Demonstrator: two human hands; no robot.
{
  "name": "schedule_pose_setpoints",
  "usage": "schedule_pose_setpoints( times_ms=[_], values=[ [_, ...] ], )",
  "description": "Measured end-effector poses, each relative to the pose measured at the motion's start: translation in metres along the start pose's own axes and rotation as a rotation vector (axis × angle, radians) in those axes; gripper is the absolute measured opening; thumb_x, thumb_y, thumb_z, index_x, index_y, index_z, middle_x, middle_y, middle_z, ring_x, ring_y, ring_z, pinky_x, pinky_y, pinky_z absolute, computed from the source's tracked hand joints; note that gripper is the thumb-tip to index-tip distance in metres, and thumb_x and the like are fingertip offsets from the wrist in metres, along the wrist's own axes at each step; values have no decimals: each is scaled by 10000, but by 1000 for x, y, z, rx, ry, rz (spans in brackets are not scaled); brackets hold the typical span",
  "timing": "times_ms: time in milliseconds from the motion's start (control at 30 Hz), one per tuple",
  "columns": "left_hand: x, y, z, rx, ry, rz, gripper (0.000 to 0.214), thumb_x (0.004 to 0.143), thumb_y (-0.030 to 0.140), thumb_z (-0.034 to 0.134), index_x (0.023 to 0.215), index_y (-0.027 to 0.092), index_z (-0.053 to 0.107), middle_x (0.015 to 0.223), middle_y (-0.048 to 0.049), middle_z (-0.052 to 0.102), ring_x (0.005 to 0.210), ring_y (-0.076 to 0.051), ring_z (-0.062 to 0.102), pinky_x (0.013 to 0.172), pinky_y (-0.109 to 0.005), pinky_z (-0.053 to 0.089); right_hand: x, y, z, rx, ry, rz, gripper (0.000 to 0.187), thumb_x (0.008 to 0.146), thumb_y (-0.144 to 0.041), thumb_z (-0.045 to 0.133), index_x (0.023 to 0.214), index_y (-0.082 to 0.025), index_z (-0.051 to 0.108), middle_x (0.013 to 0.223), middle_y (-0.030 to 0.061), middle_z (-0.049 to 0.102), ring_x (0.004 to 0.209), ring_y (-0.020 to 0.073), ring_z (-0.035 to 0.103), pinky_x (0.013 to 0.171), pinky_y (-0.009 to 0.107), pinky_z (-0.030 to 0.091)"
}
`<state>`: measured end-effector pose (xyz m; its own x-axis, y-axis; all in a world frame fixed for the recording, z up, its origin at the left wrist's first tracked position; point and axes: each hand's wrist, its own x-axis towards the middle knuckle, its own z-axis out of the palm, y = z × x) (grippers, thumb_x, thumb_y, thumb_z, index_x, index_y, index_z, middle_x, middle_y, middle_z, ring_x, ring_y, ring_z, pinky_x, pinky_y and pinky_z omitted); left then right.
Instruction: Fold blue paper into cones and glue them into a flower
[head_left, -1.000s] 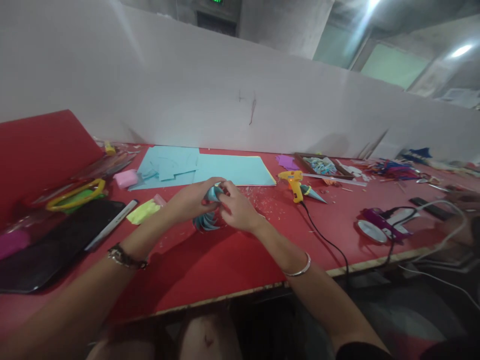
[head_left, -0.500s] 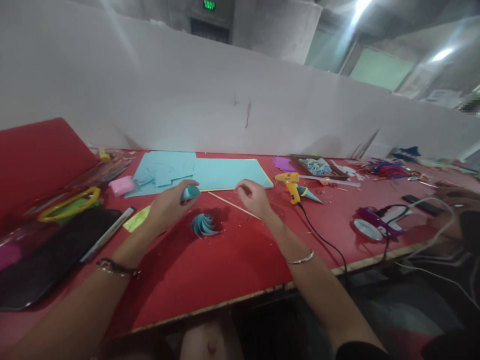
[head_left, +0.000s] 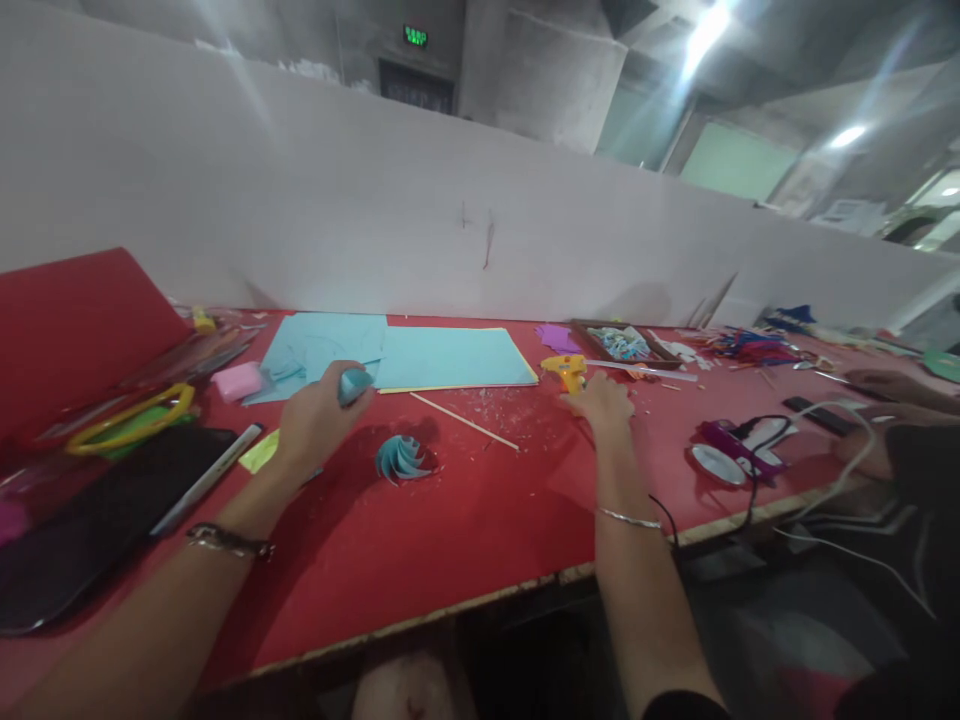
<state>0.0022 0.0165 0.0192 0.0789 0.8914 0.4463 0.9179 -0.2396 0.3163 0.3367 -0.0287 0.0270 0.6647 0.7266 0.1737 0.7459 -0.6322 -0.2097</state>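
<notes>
My left hand [head_left: 321,415] is closed around a small curled piece of blue paper [head_left: 355,385], held just above the table. Below and to its right stands a blue paper swirl [head_left: 403,458] with curved, fanned blades. My right hand [head_left: 606,402] is at the handle of a yellow hot glue gun [head_left: 564,370], fingers bent around it and partly hidden; the gun still lies on the table. A thin wooden stick [head_left: 465,420] lies between my hands, in front of blue paper sheets [head_left: 457,355].
At left lie a black tray-like object [head_left: 112,525], a white marker [head_left: 206,480] and a pink block [head_left: 238,381]. Behind the gun is a box of scraps [head_left: 626,343]. Right of me are a purple device [head_left: 742,455] with cables and another person's arm [head_left: 892,390].
My right hand has moved right, from above the stick to the glue gun's handle. My left hand keeps the curled paper and has shifted slightly left. The view has tilted a little.
</notes>
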Motion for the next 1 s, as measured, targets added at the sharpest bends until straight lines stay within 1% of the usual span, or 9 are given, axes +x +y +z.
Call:
schedule_pose_setpoints(
  times_ms=[67,133,267,367,467,500,600,800,1000],
  values=[
    [1,0,-1,-12,-9,-10,379,774,431,437,1063,196,512,741,-61,620,623,-208,552,508,-253,291,6,2,10,2,-72,-25,603,679,-394,606,1167,-85,431,1141,214,528,1106,320,487,839,399,418],
    [2,-1,0,-23,-9,-18,319,760,416,451,971,195,542,691,-47,600,594,-194,533,495,-249,270,9,0,21,65,-122,-40,479,748,-311,530,1159,-85,433,1154,215,517,1111,301,489,857,396,410],
    [5,-8,6,-83,39,-12,208,724,390,474,770,199,542,561,5,518,531,-153,477,471,-239,242,14,-9,37,239,-103,-27,375,776,-149,386,1143,-81,425,1105,224,535,1050,287,527,816,406,420],
    [8,-15,11,-185,59,42,157,707,341,483,684,189,514,543,25,505,512,-122,447,478,-229,255,18,-15,42,481,-35,-94,333,773,-213,386,1072,-90,463,978,187,584,931,279,567,768,392,431],
    [9,-19,16,-268,51,83,148,692,306,497,615,183,466,538,33,491,512,-109,428,493,-226,274,16,-26,38,614,20,-123,357,805,-329,338,1091,-138,436,886,112,600,822,237,580,701,354,446],
    [9,-20,17,-279,64,91,148,689,298,500,607,185,452,541,35,482,516,-109,423,498,-226,279,11,-31,35,650,37,-138,371,808,-371,332,1093,-156,430,864,88,600,785,220,580,675,337,448],
    [11,-21,20,-307,119,155,143,686,264,503,598,192,414,560,31,461,544,-116,422,515,-231,296,-14,-48,24,818,92,-241,438,692,-494,506,984,-167,489,750,44,586,653,186,562,589,299,437],
    [14,-21,26,-335,188,271,152,660,144,523,610,202,392,624,15,481,617,-124,453,574,-229,346,-76,-80,11,831,-41,-533,384,602,-495,613,768,-158,532,552,-15,524,492,124,482,475,241,358],
    [11,-14,25,-309,170,337,109,698,121,501,689,197,424,726,-14,500,700,-145,475,632,-249,376,-94,-87,12,845,-78,-576,411,604,-524,611,760,-149,548,597,9,549,519,120,485,466,237,353]
  ],
)
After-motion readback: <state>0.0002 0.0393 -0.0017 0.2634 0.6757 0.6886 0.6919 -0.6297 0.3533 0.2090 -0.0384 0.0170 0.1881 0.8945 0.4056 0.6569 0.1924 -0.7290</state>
